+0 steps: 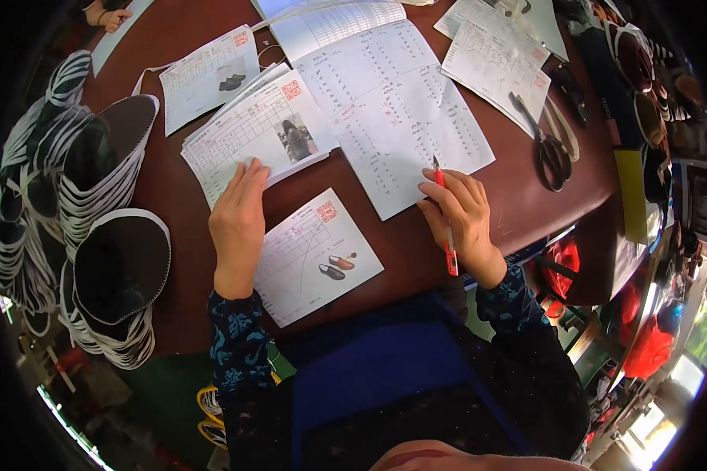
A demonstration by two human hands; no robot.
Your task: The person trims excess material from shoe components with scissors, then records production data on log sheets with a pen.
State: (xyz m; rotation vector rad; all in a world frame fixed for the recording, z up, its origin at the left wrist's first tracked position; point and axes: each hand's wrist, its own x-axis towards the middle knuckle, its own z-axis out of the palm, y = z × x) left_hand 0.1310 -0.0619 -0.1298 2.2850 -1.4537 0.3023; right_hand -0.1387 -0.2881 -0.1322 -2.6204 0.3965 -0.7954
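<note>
My right hand [465,216] grips a red pen [450,250], its tip resting near the lower right of an open notebook [401,102] filled with handwritten columns. With fingers stretched out, my left hand [239,216] lies flat on the lower edge of a stack of printed sheets [236,145], the top one bearing a shoe photo and a red square code. Between my hands, close to the table's near edge, is a single printed sheet [291,279] with two shoes pictured and a pen stroke across its grid.
Bundles of dark, white-edged shoe pieces [122,267] pile up at the left of the brown table [526,216]. Black-handled scissors [554,161] lie at the right beside more printed sheets [499,67]. Another person's hand [111,17] shows at the far left.
</note>
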